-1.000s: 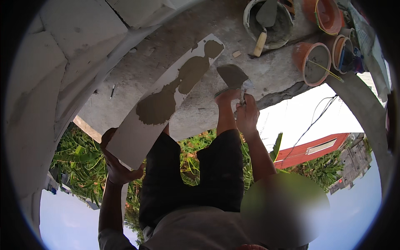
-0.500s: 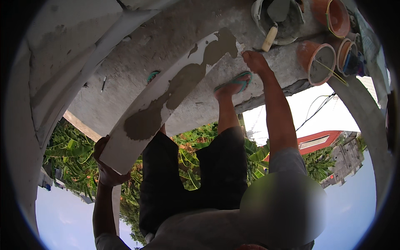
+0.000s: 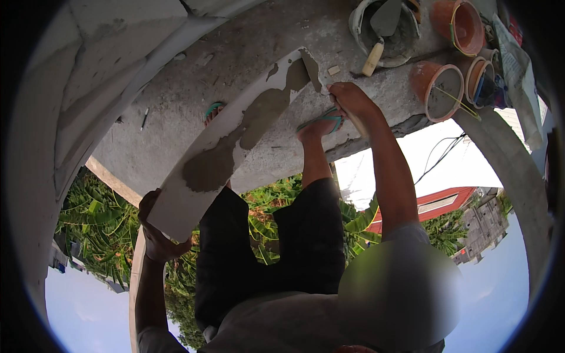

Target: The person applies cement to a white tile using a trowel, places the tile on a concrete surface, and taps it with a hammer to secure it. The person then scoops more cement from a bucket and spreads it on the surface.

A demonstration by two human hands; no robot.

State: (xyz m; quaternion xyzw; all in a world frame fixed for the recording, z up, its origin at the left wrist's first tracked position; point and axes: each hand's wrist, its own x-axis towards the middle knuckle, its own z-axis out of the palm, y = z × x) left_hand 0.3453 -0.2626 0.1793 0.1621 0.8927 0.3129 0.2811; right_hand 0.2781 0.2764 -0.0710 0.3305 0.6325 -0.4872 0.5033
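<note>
Two-handed: gripping, with the left hand (image 3: 162,242), the near end of a long white rectangular slab (image 3: 179,209), thumb and fingers spreading around opposite edges; holding, with the right hand (image 3: 353,101), a flat grey-bladed trowel (image 3: 312,69), fist closing on a mostly hidden handle, blade lying over the slab's far end. Running the slab aslant from lower left to upper middle, above a rough grey concrete ledge (image 3: 138,156), with grey mortar (image 3: 259,117) spreading patchily along the upper face. Covering the left shin with the slab; standing, just below the right hand, with the right foot in a teal thong sandal (image 3: 338,122).

Showing beyond the right hand: a round pale mortar bucket (image 3: 355,30), with a wooden-handled trowel (image 3: 385,20) resting over its rim; farther right, an orange bucket of grey material (image 3: 419,82), another orange bucket (image 3: 441,19) and a draped grey sheet (image 3: 515,76). Lying between right hand and mortar bucket: a small pale chip (image 3: 333,70). Blocking the lower right with a blurred round patch (image 3: 400,294). Showing leafy green plants (image 3: 97,217) past the ledge.
</note>
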